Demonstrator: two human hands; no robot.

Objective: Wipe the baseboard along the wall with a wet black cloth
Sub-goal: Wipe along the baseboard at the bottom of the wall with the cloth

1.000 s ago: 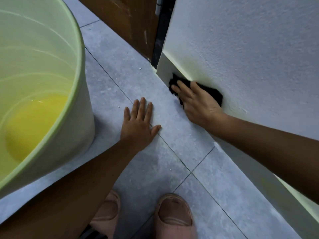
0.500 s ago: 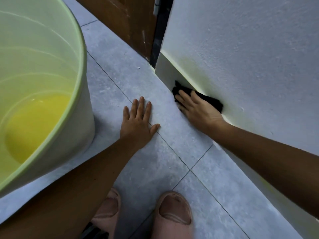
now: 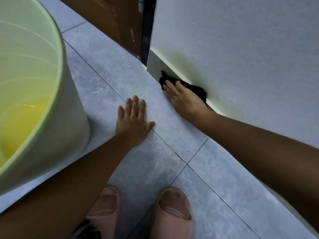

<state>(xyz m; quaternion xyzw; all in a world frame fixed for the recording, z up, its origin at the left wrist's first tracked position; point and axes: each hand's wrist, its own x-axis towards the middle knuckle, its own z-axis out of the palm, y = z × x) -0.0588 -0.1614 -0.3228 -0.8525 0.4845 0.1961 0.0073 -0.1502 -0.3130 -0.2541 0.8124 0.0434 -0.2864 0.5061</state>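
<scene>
Cloth pressed to the baseboard beside the door frame

Wall (image 3: 241,40), pale and lightly textured, fills the upper right, and the grey tiled floor (image 3: 107,73) runs from the top left down to the bottom right, crossed by thin dark grout lines. At the left stands a large pale green bucket (image 3: 57,118) with yellowish liquid low inside it. A brown wooden door (image 3: 110,18) shows at the top, with a dark gap between it and the wall's end.

Along the foot of the wall runs the white baseboard (image 3: 154,66), which ends at that dark gap. The right forearm comes in from the right edge, and the right hand (image 3: 184,99) lies flat against the baseboard near its end, fingers extended and together, pressing the black cloth (image 3: 195,88) onto it. So the grip here is a flat-palmed press and not a fist; the cloth shows above the fingers and past the knuckles, bunched at the baseboard's top edge.

The left hand (image 3: 133,121) rests palm down on the floor between bucket and wall, fingers open and slightly spread, holding nothing. Two pink slippers (image 3: 172,209) point forward at the bottom edge.
</scene>
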